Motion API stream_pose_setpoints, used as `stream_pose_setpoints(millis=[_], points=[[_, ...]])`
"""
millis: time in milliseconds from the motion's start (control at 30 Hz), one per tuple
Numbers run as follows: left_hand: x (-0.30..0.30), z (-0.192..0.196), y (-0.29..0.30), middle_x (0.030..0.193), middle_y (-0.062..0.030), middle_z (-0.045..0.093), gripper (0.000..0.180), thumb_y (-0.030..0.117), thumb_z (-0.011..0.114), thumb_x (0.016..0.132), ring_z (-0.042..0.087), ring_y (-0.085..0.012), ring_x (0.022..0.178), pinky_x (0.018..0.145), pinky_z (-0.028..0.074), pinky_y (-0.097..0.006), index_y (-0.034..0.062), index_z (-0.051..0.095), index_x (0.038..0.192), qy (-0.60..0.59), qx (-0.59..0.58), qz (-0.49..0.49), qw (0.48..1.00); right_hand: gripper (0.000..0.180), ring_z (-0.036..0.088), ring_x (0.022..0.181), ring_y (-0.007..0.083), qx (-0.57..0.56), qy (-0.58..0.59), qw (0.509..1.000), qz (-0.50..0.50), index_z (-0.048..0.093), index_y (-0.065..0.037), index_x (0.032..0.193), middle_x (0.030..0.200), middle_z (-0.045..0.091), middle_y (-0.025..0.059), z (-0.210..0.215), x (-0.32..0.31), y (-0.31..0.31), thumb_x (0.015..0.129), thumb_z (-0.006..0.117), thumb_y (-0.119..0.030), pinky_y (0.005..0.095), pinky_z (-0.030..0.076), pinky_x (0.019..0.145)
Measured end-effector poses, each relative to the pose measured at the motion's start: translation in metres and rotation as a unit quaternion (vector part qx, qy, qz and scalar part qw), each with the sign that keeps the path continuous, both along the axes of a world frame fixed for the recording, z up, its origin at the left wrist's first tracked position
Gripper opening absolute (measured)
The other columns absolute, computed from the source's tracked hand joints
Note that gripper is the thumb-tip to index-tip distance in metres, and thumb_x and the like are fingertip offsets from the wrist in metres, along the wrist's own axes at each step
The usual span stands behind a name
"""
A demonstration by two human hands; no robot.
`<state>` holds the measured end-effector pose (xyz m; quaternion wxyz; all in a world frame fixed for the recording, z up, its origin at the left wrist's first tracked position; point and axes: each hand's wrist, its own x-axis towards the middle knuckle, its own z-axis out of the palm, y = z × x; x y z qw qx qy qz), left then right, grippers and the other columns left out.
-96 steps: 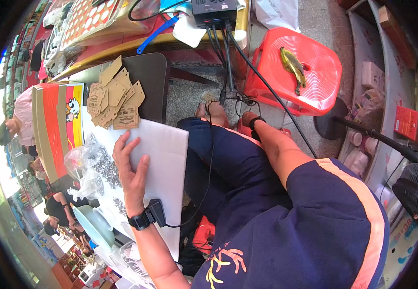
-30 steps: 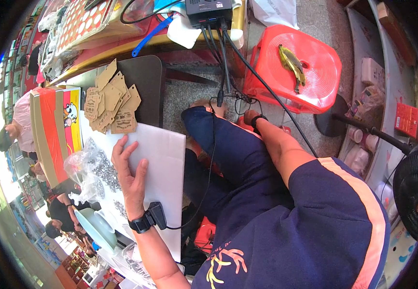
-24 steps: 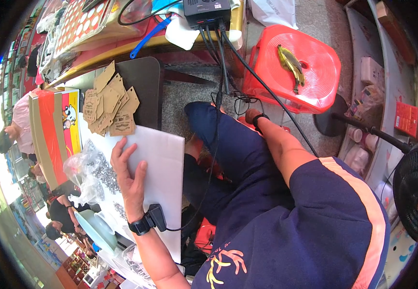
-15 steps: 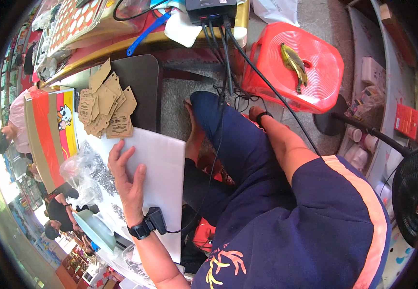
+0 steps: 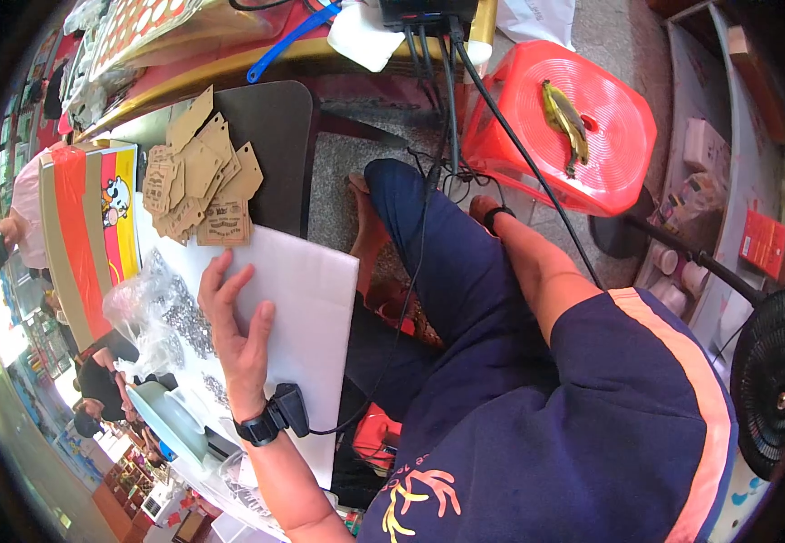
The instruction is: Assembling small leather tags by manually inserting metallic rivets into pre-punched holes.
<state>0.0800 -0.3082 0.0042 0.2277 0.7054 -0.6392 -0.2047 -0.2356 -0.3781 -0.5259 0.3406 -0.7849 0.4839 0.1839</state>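
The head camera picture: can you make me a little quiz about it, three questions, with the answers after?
1. True or false: the left hand lies flat on the white sheet.
2. What lies on top of the red plastic stool? A) a banana B) a cup C) a shoe
3. Fill in: the pile of brown cardboard tags lies beyond the white sheet, beside a ____ and orange striped box.

Key: 1 true; 2 A; 3 yellow. The right hand is hidden behind the leg.
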Motion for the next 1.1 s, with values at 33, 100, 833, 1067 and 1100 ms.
stream_pose_setpoints(millis=[33, 100, 833, 1067, 1100], points=[[0.000, -0.001, -0.002, 0.142, -0.0140, 0.044, 0.039, 0.017, 0.067, 0.086, 0.035, -0.0314, 0.136, 0.114, 0.023, -0.042, 0.0025, 0.058, 0.120, 0.001, -0.002, -0.009, 1.000, 0.037, 0.069, 0.090, 0.0338, -0.001, 0.003, 1.000, -0.002, 0.071, -0.001, 0.091, 0.096, 0.069, 0.0222, -0.002, -0.004, -0.001, 0.090, 0.051, -0.032, 0.0415, 0.055, 0.076], [-0.002, -0.005, -0.005, 0.142, -0.0140, 0.045, 0.039, 0.017, 0.068, 0.085, 0.035, -0.0314, 0.136, 0.114, 0.023, -0.042, 0.0025, 0.059, 0.120, 0.012, -0.005, -0.010, 1.000, 0.034, 0.069, 0.091, 0.0337, 0.005, 0.020, 1.000, -0.020, 0.070, 0.000, 0.092, 0.097, 0.069, 0.0227, -0.005, -0.014, -0.004, 0.089, 0.048, -0.026, 0.0423, 0.055, 0.077], [0.000, 0.000, 0.001, 0.147, -0.0163, 0.037, 0.041, 0.018, 0.066, 0.087, 0.031, -0.0302, 0.139, 0.116, 0.019, -0.040, 0.0036, 0.055, 0.124, 0.018, 0.034, 0.009, 0.999, 0.033, 0.068, 0.097, 0.0350, 0.056, 0.005, 0.997, 0.050, 0.072, -0.007, 0.101, 0.105, 0.070, 0.0179, 0.011, 0.025, 0.009, 0.083, 0.051, -0.025, 0.0451, 0.055, 0.081], [-0.006, 0.001, -0.003, 0.142, -0.0147, 0.042, 0.037, 0.017, 0.068, 0.085, 0.032, -0.0317, 0.137, 0.114, 0.023, -0.043, 0.0028, 0.059, 0.118, 0.039, 0.004, 0.031, 0.999, 0.035, 0.068, 0.099, 0.0355, 0.032, 0.021, 0.999, 0.002, 0.073, -0.005, 0.099, 0.106, 0.070, 0.0187, 0.007, 0.028, 0.007, 0.084, 0.051, -0.027, 0.0462, 0.055, 0.082], [-0.007, 0.001, -0.004, 0.142, -0.0147, 0.043, 0.037, 0.017, 0.068, 0.085, 0.033, -0.0316, 0.137, 0.114, 0.023, -0.043, 0.0026, 0.059, 0.118, 0.033, 0.007, 0.025, 0.999, 0.034, 0.068, 0.099, 0.0352, 0.053, 0.021, 0.998, -0.013, 0.073, -0.004, 0.099, 0.105, 0.070, 0.0190, 0.010, 0.028, 0.006, 0.084, 0.052, -0.027, 0.0458, 0.055, 0.083]])
